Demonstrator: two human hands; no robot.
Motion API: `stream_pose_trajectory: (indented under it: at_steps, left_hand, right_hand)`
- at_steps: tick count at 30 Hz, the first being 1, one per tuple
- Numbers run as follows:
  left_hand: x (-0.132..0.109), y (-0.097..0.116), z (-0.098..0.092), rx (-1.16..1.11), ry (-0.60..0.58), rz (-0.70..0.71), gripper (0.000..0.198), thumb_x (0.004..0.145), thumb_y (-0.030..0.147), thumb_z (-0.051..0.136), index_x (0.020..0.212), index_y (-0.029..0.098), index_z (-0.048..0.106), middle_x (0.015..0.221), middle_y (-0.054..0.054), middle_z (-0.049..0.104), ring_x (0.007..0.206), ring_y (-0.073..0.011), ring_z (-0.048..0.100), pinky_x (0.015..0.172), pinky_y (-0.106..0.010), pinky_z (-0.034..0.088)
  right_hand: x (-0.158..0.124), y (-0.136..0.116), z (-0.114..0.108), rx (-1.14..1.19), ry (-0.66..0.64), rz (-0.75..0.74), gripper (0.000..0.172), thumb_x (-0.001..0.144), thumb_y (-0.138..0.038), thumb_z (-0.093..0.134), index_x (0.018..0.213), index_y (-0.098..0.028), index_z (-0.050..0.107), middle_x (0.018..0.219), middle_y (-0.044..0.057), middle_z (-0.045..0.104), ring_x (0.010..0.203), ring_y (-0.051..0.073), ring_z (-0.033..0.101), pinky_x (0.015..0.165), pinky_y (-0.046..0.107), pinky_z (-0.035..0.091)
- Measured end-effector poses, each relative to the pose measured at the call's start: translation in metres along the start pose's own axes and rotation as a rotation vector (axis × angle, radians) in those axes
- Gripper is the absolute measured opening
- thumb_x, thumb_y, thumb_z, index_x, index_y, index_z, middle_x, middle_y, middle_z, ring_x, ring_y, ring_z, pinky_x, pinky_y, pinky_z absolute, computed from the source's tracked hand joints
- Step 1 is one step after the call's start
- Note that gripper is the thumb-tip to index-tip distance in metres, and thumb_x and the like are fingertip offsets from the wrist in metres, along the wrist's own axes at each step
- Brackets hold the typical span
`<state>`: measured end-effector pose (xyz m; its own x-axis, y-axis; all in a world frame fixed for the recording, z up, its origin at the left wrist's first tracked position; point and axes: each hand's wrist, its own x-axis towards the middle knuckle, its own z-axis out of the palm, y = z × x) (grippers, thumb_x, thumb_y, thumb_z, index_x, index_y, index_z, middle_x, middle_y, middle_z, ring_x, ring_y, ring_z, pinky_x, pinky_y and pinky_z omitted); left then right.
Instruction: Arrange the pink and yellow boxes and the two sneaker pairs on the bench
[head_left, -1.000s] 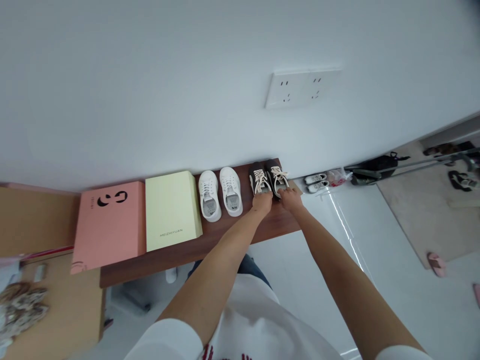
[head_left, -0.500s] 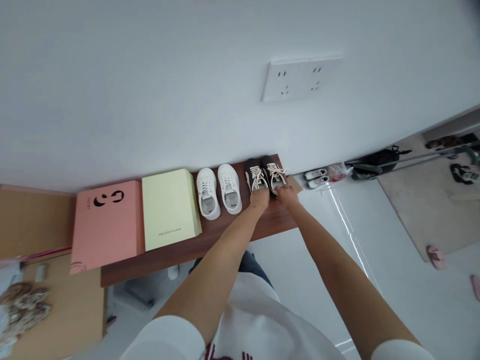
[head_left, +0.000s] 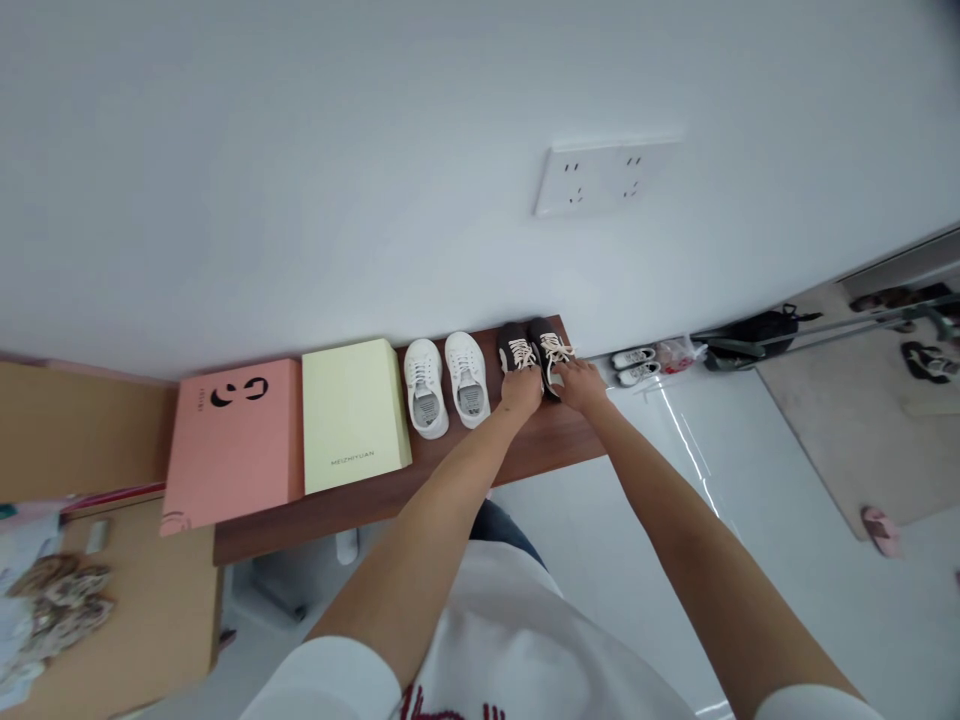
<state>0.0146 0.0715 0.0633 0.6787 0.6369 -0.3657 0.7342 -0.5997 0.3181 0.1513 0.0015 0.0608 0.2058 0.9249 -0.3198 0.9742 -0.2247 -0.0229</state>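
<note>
A pair of dark sneakers with cream laces stands side by side at the right end of a brown wooden shelf (head_left: 551, 440), toes toward the wall. My left hand (head_left: 523, 390) is closed on the heel of the left dark sneaker (head_left: 514, 340). At the heel of the right dark sneaker (head_left: 546, 335), my right hand (head_left: 582, 384) grips with thumb and fingers; they partly cover its opening. Left of my hands sits a pair of white sneakers, the left white sneaker (head_left: 424, 375) and the right white sneaker (head_left: 465, 365), also pointing toward the wall.
A pale yellow box (head_left: 352, 415) and a pink box (head_left: 236, 440) lie on the shelf further left. Cardboard boxes (head_left: 161, 620) stand at lower left. White-and-black shoes (head_left: 637, 372) and a plastic bag (head_left: 675, 355) are on the floor at right. A socket plate (head_left: 607, 178) is on the wall.
The view has shifted slightly, so the shelf and its things appear a little further right. Both hands stay at the dark sneakers' heels; the sneakers remain side by side on the shelf.
</note>
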Motion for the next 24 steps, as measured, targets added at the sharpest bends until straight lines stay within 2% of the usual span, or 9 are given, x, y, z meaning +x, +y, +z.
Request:
stream_pose_trajectory:
  at_steps: [5,8,11,15,17,19,22,24]
  left_hand:
    - [-0.028,-0.013,-0.007,-0.018,0.039,0.006,0.032,0.097,0.017,0.048,0.125,0.011,0.061,0.120,-0.017,0.071,0.115,-0.0299,0.067,0.101,-0.042,0.049]
    - [-0.060,-0.028,-0.004,-0.058,0.053,0.028,0.032,0.096,0.014,0.045,0.121,0.015,0.065,0.117,-0.014,0.072,0.113,-0.0278,0.067,0.100,-0.040,0.049]
    - [-0.100,-0.050,0.003,-0.149,0.094,-0.010,0.032,0.098,0.015,0.044,0.119,0.019,0.068,0.115,-0.011,0.073,0.110,-0.0256,0.068,0.101,-0.039,0.049]
    - [-0.167,-0.089,0.025,-0.361,0.161,-0.122,0.031,0.098,0.016,0.045,0.117,0.022,0.069,0.119,-0.007,0.074,0.111,-0.0224,0.068,0.100,-0.034,0.049]
    - [-0.207,-0.111,0.040,-0.467,0.130,-0.192,0.030,0.097,0.013,0.044,0.110,0.022,0.069,0.117,-0.006,0.075,0.110,-0.0207,0.068,0.099,-0.032,0.050]
    - [-0.252,-0.134,0.055,-0.541,0.033,-0.256,0.029,0.094,0.010,0.044,0.101,0.022,0.070,0.109,-0.004,0.076,0.104,-0.0191,0.070,0.096,-0.030,0.050]
    - [-0.318,-0.168,0.072,-0.542,-0.037,-0.534,0.029,0.093,0.010,0.041,0.092,0.021,0.068,0.096,-0.004,0.076,0.096,-0.0193,0.071,0.091,-0.030,0.051]
    - [-0.348,-0.182,0.076,-0.541,-0.058,-0.675,0.027,0.095,0.013,0.041,0.094,0.021,0.067,0.095,-0.003,0.076,0.094,-0.0201,0.072,0.087,-0.030,0.052]
  right_hand:
    - [-0.009,-0.019,-0.012,0.033,0.029,0.005,0.028,0.099,-0.030,0.052,0.120,-0.020,0.067,0.129,0.014,0.069,0.122,0.031,0.056,0.101,0.040,0.039]
    - [-0.020,-0.038,-0.011,0.081,0.023,-0.003,0.030,0.100,-0.028,0.050,0.122,-0.019,0.068,0.126,0.014,0.070,0.120,0.030,0.058,0.100,0.038,0.040]
    - [-0.041,-0.064,0.000,0.162,0.002,-0.049,0.034,0.100,-0.028,0.050,0.127,-0.018,0.066,0.124,0.015,0.071,0.116,0.029,0.061,0.099,0.037,0.042]
    - [-0.089,-0.104,0.035,0.331,-0.058,-0.110,0.035,0.099,-0.029,0.050,0.127,-0.019,0.067,0.129,0.014,0.070,0.118,0.029,0.063,0.102,0.038,0.044]
    - [-0.118,-0.122,0.059,0.446,-0.136,-0.103,0.034,0.098,-0.027,0.051,0.127,-0.021,0.068,0.129,0.011,0.071,0.117,0.027,0.065,0.101,0.036,0.046]
    - [-0.146,-0.134,0.082,0.546,-0.242,-0.080,0.033,0.095,-0.025,0.054,0.125,-0.022,0.069,0.125,0.009,0.073,0.113,0.024,0.068,0.098,0.033,0.048]
    - [-0.175,-0.139,0.108,0.588,-0.406,-0.034,0.029,0.091,-0.023,0.058,0.117,-0.020,0.072,0.114,0.009,0.077,0.105,0.023,0.071,0.092,0.030,0.050]
    - [-0.180,-0.139,0.113,0.583,-0.479,-0.003,0.027,0.091,-0.024,0.059,0.113,-0.018,0.073,0.110,0.011,0.078,0.104,0.023,0.072,0.090,0.030,0.050]
